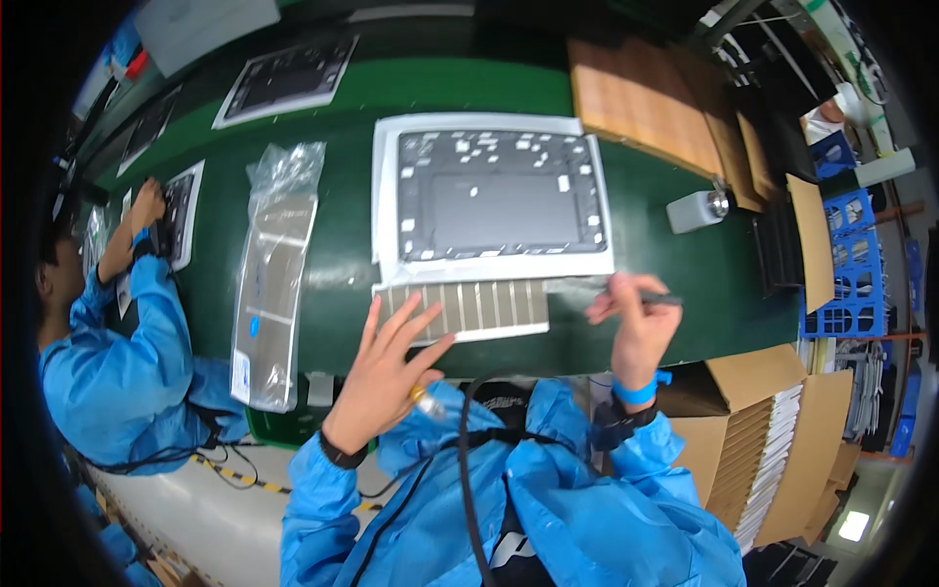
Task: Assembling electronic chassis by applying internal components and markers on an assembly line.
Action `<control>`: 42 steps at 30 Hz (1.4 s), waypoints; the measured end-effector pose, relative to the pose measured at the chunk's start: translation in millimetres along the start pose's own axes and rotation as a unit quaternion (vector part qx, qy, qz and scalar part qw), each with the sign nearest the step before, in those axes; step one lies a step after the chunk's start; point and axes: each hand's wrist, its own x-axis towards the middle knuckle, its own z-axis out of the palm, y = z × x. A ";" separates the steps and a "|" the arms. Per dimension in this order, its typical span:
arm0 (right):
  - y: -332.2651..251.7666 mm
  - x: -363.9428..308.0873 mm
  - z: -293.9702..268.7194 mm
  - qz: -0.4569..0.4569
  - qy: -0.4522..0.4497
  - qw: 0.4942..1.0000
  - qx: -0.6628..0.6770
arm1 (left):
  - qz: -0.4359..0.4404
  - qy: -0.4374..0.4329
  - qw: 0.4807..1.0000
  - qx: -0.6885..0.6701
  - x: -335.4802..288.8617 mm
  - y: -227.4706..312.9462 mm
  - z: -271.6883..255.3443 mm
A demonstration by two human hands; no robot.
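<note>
My left hand [383,374] lies open, its fingers spread over the left end of a sheet of grey-brown strips [489,305] with pale dividing lines and a white lower edge. To the right of that sheet, my right hand [641,318] is closed around a slim dark pen-like tool [667,298]; its exact kind I cannot make out. Between the sheet and these fingers shows a blurred, translucent sliver [575,285]. Just beyond the sheet sits a dark rectangular panel [504,205] dotted with small white pieces, on white backing [386,196].
On the green table [342,235], a clear bag of similar strips [274,293] lies left. A white bottle [696,210] stands right, near wooden boards [641,103]. An open carton [724,430] is by my right arm. A co-worker in blue [147,342] handles another panel [181,210].
</note>
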 end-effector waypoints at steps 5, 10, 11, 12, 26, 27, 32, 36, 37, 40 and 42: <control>5.8 128.7 -4.9 -0.115 0.016 0.993 -0.006 | 0.130 0.017 0.982 -0.135 86.8 -0.2 -63.5; 47.3 195.1 -5.7 -0.059 -0.048 0.997 -0.024 | 0.169 -0.049 0.983 -0.045 215.4 -30.9 -41.7; 54.6 197.9 -5.1 -0.063 -0.054 0.996 -0.029 | 0.157 -0.084 0.984 0.002 229.4 -33.3 -36.0; 59.0 197.0 -7.9 -0.061 -0.041 0.997 -0.032 | 0.160 -0.083 0.984 0.007 243.1 -35.0 -25.7; 63.2 200.4 -4.1 -0.037 -0.032 0.999 0.003 | 0.145 -0.128 0.980 0.035 287.4 -42.0 11.3; 63.1 201.0 -3.5 -0.038 -0.033 0.999 0.001 | 0.145 -0.129 0.980 0.039 287.8 -43.0 11.1; 66.4 201.9 -2.8 -0.037 -0.038 0.999 0.004 | 0.145 -0.127 0.980 0.040 287.3 -44.6 10.1; 66.2 199.7 -2.3 -0.042 -0.036 0.998 -0.001 | 0.143 -0.130 0.980 0.047 285.1 -39.8 8.9; 65.7 198.8 -2.6 -0.042 -0.037 0.998 -0.001 | 0.142 -0.131 0.980 0.049 285.0 -37.8 8.8; 64.1 196.7 -2.7 -0.048 -0.034 0.998 -0.023 | 0.165 -0.121 0.975 0.083 285.9 -38.3 14.9; 64.2 196.9 -3.7 -0.052 -0.038 0.997 -0.030 | 0.173 -0.124 0.971 0.106 287.1 -39.4 16.3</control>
